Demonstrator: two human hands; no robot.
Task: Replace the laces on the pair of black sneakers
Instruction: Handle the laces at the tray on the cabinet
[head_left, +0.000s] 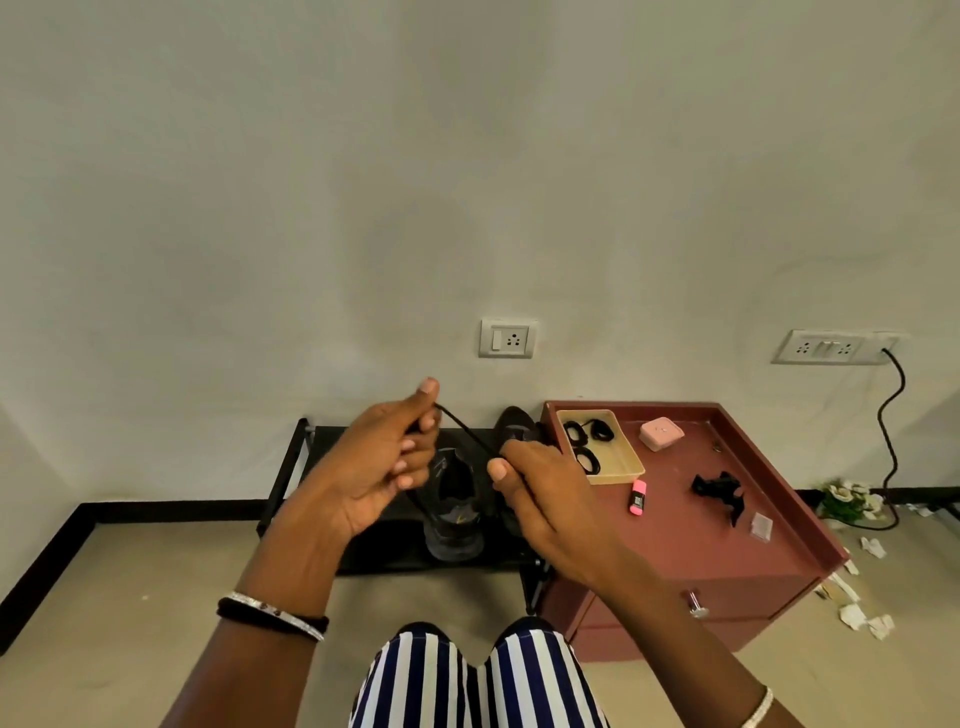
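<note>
Head view: the black lace (467, 434) is stretched taut between both hands. It slants from the left hand (379, 467), pinching it up high, down to the right hand (545, 499), pinching the lower end. One sneaker (452, 514) sits just below and between the hands on the rack (291, 467). Can't tell which eyelet the lace feeds. The second sneaker (517, 423) is half hidden behind the right hand.
</note>
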